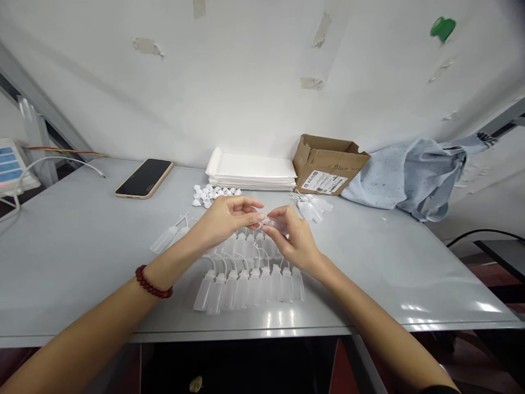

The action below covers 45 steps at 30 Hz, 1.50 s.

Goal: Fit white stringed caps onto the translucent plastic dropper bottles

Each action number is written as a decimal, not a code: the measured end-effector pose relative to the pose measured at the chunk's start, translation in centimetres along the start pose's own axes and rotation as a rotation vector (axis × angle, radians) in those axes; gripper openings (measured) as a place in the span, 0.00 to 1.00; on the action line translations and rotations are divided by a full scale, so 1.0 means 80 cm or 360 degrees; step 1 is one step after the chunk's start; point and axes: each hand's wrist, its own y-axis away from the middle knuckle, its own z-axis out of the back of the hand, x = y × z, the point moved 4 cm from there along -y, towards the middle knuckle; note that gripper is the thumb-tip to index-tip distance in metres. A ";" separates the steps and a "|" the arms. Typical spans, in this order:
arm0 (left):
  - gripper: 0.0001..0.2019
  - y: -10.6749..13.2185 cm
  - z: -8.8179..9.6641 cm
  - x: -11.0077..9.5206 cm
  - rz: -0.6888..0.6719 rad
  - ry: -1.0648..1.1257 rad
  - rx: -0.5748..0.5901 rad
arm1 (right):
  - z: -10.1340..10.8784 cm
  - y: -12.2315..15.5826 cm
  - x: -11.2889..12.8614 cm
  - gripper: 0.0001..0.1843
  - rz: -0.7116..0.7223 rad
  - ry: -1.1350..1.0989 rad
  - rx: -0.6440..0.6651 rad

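Note:
My right hand (pixel 296 238) is closed around a small translucent plastic bottle (pixel 276 223), which lies nearly sideways between thumb and fingers. At its mouth end, my left hand (pixel 235 216) pinches the bottle's white top, mostly covered by the fingertips. Below both hands, a front row of similar bottles (pixel 254 287) lies side by side, thin white strap-like tails on their tops. Another row of bottles (pixel 241 244) is partly hidden behind my hands. Just beyond my left hand sits a pile of small white caps (pixel 213 193).
Loose bottles lie at left (pixel 164 239) and at right (pixel 314 207). Along the wall are a stack of white padded envelopes (pixel 252 169), an open cardboard box (pixel 330 167) and a light blue cloth (pixel 410 175). A phone (pixel 144 178) rests on the grey table (pixel 82 262).

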 end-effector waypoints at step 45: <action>0.10 -0.002 -0.007 0.014 0.0078 0.0374 -0.0061 | 0.004 0.001 0.001 0.09 0.0427 0.0307 -0.0105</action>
